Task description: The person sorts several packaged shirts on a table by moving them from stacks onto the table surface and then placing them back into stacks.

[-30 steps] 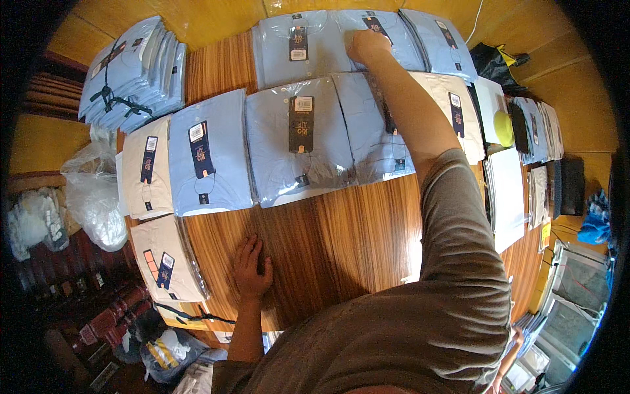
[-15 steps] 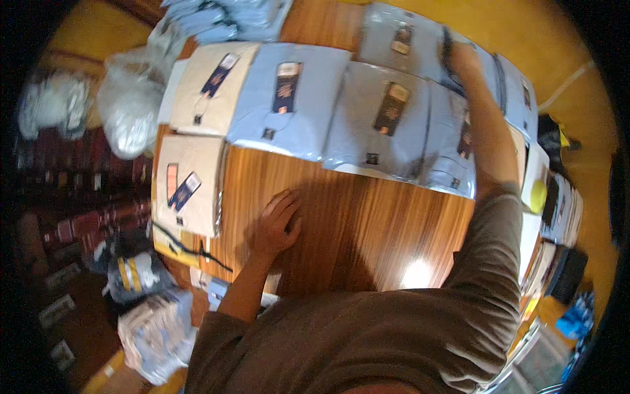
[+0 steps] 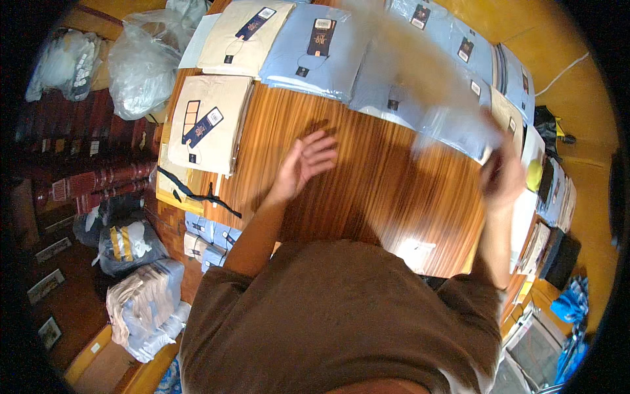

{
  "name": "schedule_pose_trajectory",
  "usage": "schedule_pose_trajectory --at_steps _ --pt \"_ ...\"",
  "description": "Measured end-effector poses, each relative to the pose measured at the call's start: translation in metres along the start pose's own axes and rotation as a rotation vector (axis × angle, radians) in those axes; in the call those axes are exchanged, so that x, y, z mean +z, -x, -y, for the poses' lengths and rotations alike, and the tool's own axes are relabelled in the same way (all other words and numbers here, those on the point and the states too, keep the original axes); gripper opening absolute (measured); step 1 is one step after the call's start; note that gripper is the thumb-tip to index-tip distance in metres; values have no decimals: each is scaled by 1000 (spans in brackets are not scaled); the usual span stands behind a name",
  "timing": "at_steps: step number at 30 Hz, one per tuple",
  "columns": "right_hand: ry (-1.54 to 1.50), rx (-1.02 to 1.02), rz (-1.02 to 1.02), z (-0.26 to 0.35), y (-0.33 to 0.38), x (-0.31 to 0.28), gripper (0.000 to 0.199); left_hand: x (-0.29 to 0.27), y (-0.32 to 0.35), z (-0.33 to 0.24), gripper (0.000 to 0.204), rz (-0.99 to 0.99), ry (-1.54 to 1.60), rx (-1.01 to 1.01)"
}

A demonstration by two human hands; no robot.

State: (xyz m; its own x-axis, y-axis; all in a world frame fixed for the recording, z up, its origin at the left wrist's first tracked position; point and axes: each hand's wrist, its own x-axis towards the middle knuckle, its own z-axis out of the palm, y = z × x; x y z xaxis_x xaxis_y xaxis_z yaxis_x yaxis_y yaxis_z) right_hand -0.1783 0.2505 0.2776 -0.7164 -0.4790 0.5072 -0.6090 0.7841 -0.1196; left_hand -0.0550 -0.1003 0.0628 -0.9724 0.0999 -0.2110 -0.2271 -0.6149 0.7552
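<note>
At the far left, clear plastic bags [image 3: 141, 62] sit by the table's edge. Next comes a cream packaged shirt [image 3: 209, 121] lying flat on the wooden table [image 3: 367, 190], its long axis running away from the person, collar end at the far side. Just right of it the left hand [image 3: 307, 161] hovers above bare wood, palm raised, fingers spread wide and holding nothing. Beyond it a light blue packaged shirt [image 3: 315, 46] lies in the row along the far edge. Further right, a blurred light blue packaged shirt [image 3: 426, 85] is lifted above the table, its long axis slanting from the upper left down toward the right hand [image 3: 502, 174], which is closed on its lower right end. Stacked shirts [image 3: 545, 197] line the right edge
</note>
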Motion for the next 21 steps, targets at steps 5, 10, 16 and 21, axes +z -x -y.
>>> schedule_pose_trajectory --at_steps 5,10,16,21 --pt "-314 -161 443 92 144 57 41 -49 57 59 75 206 1033 -287" --pt "-454 11 681 137 222 78 60 -49 103 35 75 -144 601 -509" --pt "-179 32 559 151 223 120 66 -43 106 -13 69 -42 155 -426" --pt "-526 -42 995 209 227 132 55 -75 72 -2 36 -301 -466 61"
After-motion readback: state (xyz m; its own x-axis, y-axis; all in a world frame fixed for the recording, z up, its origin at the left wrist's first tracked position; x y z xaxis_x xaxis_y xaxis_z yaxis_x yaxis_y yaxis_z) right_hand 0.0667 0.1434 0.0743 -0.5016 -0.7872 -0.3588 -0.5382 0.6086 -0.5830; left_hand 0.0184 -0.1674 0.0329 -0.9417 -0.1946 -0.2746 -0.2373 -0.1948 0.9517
